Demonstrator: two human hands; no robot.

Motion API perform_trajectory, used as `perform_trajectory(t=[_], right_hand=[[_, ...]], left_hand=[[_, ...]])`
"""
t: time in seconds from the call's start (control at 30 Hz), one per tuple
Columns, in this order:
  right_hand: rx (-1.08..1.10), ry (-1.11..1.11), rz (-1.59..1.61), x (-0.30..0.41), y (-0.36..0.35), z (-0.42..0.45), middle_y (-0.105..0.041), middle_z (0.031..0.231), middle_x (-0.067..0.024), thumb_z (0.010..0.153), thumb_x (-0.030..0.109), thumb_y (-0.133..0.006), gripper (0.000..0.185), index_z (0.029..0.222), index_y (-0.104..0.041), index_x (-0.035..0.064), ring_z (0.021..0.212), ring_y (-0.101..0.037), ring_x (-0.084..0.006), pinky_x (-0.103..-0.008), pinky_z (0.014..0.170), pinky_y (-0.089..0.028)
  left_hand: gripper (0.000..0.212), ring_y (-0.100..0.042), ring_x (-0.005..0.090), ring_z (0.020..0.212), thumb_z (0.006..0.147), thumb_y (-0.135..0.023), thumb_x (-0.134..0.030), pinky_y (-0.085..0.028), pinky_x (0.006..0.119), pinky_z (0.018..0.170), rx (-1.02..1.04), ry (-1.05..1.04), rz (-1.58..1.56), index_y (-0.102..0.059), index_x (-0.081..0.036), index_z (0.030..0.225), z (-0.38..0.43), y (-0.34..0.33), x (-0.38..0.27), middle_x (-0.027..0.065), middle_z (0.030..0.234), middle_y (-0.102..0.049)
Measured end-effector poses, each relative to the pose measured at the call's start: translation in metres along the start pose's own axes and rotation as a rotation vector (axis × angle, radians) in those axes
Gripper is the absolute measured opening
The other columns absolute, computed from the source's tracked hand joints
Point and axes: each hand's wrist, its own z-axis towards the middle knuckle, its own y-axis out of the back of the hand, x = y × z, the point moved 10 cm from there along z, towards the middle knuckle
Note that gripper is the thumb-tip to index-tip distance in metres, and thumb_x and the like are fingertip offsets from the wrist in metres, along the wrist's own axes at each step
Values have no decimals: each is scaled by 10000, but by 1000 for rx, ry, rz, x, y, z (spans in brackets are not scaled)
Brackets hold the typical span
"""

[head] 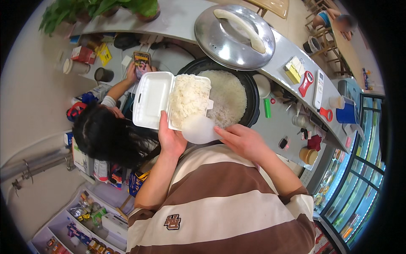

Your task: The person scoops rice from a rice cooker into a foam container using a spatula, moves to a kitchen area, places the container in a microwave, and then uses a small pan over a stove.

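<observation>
My left hand [171, 136] supports a white foam takeaway box [153, 98] from below and along its near edge. The box's lid lies folded back to the left, and cooked rice [189, 98] is heaped in its other half. In my right hand [242, 139] is a pale rice paddle [201, 129], its blade against the near end of the heaped rice. Just beyond the box sits a black rice cooker [253, 104], uncovered, with more cooked rice [228, 92] inside. The box hides part of the cooker's left side.
A steel lid [222, 35] with a pale handle rests on the raised counter [282, 47] above the cooker. At my left a person [108, 136] leans over the desk holding a phone [141, 65]. Potted plants [142, 11] stand at back left; a glass-door fridge [355, 168] is at right.
</observation>
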Motion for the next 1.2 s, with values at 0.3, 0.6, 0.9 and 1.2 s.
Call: perform_trajectory(t=[0.3,0.6,0.9,1.2], right_hand=[[27,-41,199,-12,-1,-11,-553,811,-80,819,136,-614,477,1281,-496,151,718,-563,-256,-345,606,-476],[-38,-524,664,-64,15,-16,-601,810,-147,896,133,-498,327,1211,-486,50,652,-582,-288,-366,612,-480],[119,-533,-165,-115,-1,39,-620,754,-220,877,145,-436,164,910,-525,11,728,-609,-381,-463,639,-483],[1,-354,-86,-115,-49,68,-621,693,-207,826,89,-453,137,856,-558,6,637,-621,-370,-453,584,-504]], left_hand=[[552,-409,246,1257,973,-247,-423,-314,399,1048,-23,-43,-24,-316,-60,1383,1,5,-5,92,1377,-415],[581,-411,248,1255,965,-242,-447,-346,412,1027,-5,-155,56,-290,-58,1394,-2,9,-26,90,1382,-404],[578,-389,270,1272,966,-258,-431,-333,431,1042,-38,-191,43,-248,-59,1409,-7,22,-37,98,1409,-366],[583,-367,275,1289,965,-264,-437,-319,442,1055,-11,-189,-11,-229,-76,1420,-11,26,-39,94,1431,-333]])
